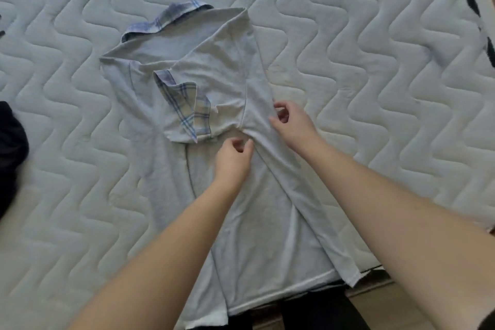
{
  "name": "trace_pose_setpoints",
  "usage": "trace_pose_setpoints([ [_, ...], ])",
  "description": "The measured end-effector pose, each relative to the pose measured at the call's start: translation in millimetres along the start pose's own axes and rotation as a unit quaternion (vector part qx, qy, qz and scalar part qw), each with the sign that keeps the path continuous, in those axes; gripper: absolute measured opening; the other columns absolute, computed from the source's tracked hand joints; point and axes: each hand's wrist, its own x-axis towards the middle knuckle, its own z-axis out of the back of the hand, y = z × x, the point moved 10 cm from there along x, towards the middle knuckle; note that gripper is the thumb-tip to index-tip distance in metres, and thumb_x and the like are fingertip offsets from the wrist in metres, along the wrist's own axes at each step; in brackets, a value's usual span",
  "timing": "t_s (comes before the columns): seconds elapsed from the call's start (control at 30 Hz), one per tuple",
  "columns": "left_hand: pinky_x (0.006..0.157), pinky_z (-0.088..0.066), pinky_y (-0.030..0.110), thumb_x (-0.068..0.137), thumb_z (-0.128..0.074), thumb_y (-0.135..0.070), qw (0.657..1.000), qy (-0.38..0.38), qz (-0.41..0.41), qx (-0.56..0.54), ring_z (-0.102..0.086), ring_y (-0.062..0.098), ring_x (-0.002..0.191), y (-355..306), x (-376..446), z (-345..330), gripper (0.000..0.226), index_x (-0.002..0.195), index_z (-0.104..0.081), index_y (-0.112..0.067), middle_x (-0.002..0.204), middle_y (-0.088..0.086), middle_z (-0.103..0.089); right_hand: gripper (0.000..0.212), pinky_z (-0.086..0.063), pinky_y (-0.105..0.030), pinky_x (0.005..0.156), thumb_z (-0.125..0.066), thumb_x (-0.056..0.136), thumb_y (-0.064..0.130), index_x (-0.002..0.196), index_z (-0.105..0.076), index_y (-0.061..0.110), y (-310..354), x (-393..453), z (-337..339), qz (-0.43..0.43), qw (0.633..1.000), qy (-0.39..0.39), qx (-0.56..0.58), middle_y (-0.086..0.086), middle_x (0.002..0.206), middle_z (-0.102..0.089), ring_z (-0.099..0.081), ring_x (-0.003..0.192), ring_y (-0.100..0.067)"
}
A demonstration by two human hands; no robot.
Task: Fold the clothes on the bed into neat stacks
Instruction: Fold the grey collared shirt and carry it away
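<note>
Spreading across nearly the whole view, the quilted white mattress carries a wavy stitched pattern and runs off every edge but the lower right, where its border drops away to the floor. On it, roughly in the middle and angled so its collar points up and to the left, lies the pale grey polo shirt, its hem hanging just over the near edge of the bed. The right side of the shirt is folded inward, leaving a long diagonal crease from the shoulder down toward the hem, and one sleeve lies folded across the chest. A dark garment sits bunched at the left border, well apart from the shirt. The plaid collar, blue and white, stands partly upright at the top of the shirt, and a plaid sleeve cuff of the same check is turned back on the chest. The right hand rests at the shirt's folded right edge with fingers curled, thumb and forefinger pinching the cloth there. The left hand sits just beside it on the middle of the shirt, fingers loosely curled with the fingertips touching the fabric near the crease; whether it actually grips cloth I cannot tell.
</note>
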Motion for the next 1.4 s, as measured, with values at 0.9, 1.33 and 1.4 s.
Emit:
trace_pose_setpoints([
  [0.9, 0.061, -0.060, 0.035, 0.100, -0.038, -0.021, 0.936, 0.209, 0.148, -0.243, -0.073, 0.024, 0.084, 53.1, -109.0, -77.9, 0.029, 0.125, -0.050, -0.016, 0.112, 0.010, -0.065, 0.088, -0.023, -0.045, 0.111, -0.070, 0.079, 0.035, 0.153, -0.025, 0.020, -135.0, -265.0, -17.7, -0.121, 0.948, -0.179, -0.233, -0.006, 0.139, -0.049, -0.046, 0.126, -0.029],
  [1.33, 0.093, -0.054, 0.031, 0.093, -0.065, -0.018, 0.916, 0.341, 0.115, -0.174, -0.066, 0.024, 0.110, 105.5, -156.8, -115.2, 0.034, 0.123, -0.061, -0.004, 0.121, 0.012, -0.068, 0.081, -0.034, -0.034, 0.112, -0.068, 0.080, -0.002, 0.151, -0.031, 0.014, -185.1, -345.0, -43.2, -0.105, 0.971, -0.209, -0.046, -0.009, 0.139, -0.047, -0.041, 0.129, -0.024],
  [1.4, 0.085, -0.058, 0.031, 0.097, -0.060, -0.019, 0.912, 0.345, 0.121, -0.188, -0.070, 0.018, 0.095, 107.0, -161.8, -118.7, 0.025, 0.121, -0.060, -0.011, 0.117, 0.008, -0.070, 0.080, -0.031, -0.029, 0.112, -0.067, 0.080, -0.005, 0.150, -0.032, 0.012, -194.1, -345.7, -41.8, -0.098, 0.973, -0.208, -0.025, -0.009, 0.139, -0.048, -0.042, 0.129, -0.024],
])
